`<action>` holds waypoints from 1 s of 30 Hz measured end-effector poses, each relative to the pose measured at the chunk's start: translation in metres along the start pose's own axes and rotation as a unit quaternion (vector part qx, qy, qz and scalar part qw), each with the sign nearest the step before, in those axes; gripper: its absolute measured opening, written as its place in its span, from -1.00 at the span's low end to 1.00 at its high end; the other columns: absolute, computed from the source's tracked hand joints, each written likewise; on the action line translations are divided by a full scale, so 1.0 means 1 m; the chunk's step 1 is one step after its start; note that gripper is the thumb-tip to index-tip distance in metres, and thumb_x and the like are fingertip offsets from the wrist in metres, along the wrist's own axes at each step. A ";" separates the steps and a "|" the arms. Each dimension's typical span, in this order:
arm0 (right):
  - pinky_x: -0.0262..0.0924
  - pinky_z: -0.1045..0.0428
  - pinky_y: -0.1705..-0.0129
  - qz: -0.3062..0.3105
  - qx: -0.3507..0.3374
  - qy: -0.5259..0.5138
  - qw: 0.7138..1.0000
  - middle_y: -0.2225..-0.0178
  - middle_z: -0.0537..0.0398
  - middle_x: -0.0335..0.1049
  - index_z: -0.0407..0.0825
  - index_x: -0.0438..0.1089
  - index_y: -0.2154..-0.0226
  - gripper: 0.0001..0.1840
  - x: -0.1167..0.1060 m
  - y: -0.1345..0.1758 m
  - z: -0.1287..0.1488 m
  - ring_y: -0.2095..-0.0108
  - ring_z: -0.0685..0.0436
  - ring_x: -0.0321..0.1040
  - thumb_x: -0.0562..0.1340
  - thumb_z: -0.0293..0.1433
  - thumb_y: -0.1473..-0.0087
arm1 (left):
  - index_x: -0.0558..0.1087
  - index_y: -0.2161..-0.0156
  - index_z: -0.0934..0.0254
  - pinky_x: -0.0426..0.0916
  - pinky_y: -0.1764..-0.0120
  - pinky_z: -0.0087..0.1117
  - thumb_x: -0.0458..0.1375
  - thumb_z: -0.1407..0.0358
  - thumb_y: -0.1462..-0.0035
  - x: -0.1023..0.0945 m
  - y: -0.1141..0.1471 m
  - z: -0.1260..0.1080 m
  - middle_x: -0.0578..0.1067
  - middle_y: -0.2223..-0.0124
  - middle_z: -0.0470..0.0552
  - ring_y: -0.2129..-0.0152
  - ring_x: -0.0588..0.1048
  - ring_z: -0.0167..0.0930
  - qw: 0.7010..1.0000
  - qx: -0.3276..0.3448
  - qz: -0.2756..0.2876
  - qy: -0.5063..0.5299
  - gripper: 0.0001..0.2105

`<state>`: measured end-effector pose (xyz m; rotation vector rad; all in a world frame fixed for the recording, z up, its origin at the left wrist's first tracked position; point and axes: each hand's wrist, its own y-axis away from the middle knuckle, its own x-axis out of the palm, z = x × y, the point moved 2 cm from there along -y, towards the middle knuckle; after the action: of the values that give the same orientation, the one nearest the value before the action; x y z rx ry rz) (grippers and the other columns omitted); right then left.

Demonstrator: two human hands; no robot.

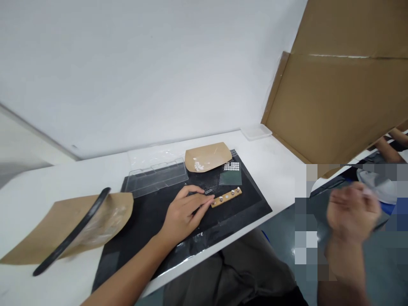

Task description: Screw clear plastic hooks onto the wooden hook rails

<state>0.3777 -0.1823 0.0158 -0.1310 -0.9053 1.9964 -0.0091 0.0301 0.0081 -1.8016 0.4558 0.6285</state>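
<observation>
My left hand (183,210) reaches over the black mat, its thumb and index finger pinched at the near left end of a narrow wooden strip (227,197). Along the strip sit several small silver studs or knobs, some with white tops. My right hand (353,208) is raised off the table at the right, its fingers curled but smeared by motion; whether it holds anything cannot be made out. Just beyond the strip lies a dark green square (230,178) with a sheet of white round dots (231,166). A small clear piece (208,191) lies by my left fingertips.
A brown paper piece (210,155) bears small white bits. A clear divided tray (156,176) lies on the black mat (143,221). Left, a black curved strip (75,229) crosses brown paper (41,229). A clear lid (256,131) and a large cardboard panel (344,97) stand right.
</observation>
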 end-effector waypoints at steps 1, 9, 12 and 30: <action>0.31 -0.02 0.45 -0.039 -0.036 0.030 0.998 0.28 0.16 0.47 0.21 0.58 0.31 -0.84 0.020 0.009 -0.007 0.33 -0.11 0.42 0.53 -0.30 -0.05 | 0.64 0.03 0.27 0.56 0.10 -0.24 0.22 0.45 -0.37 0.000 0.000 0.000 0.73 0.22 0.03 0.20 0.61 -0.30 1.000 -0.006 0.005 0.002 -0.83; 0.36 0.02 0.32 0.287 0.113 0.137 0.941 0.18 0.02 0.65 0.05 0.67 0.22 -0.88 0.164 0.066 -0.034 0.24 -0.10 0.54 0.39 -0.29 -0.27 | 0.58 -0.07 0.31 0.48 0.03 -0.23 0.10 0.48 -0.42 0.001 0.000 0.002 0.71 0.16 0.06 0.15 0.54 -0.30 0.998 -0.059 0.027 0.006 -0.74; 0.41 -0.10 -0.03 0.347 0.076 0.126 0.926 0.12 0.04 0.62 0.09 0.67 0.22 -0.93 0.190 0.072 -0.035 0.08 -0.14 0.55 0.41 -0.36 -0.25 | 0.55 -0.10 0.29 0.47 0.02 -0.24 0.07 0.48 -0.44 0.000 0.003 0.003 0.70 0.15 0.04 0.13 0.54 -0.30 0.996 -0.080 0.037 0.007 -0.73; 0.31 -0.21 -0.04 0.473 -0.002 0.202 0.857 0.15 0.03 0.50 0.16 0.66 0.18 -0.90 0.200 0.088 -0.043 0.06 -0.24 0.42 0.41 -0.38 -0.28 | -0.40 -0.57 0.18 0.56 -0.11 0.06 -0.07 0.49 -0.46 0.011 0.016 -0.007 0.56 -0.25 0.20 -0.36 0.38 -0.17 0.981 -0.170 0.019 0.095 -0.24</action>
<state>0.2181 -0.0310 -0.0221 -1.1478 -0.5956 2.6833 -0.0090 0.0188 -0.0095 -2.1939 0.5372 0.5892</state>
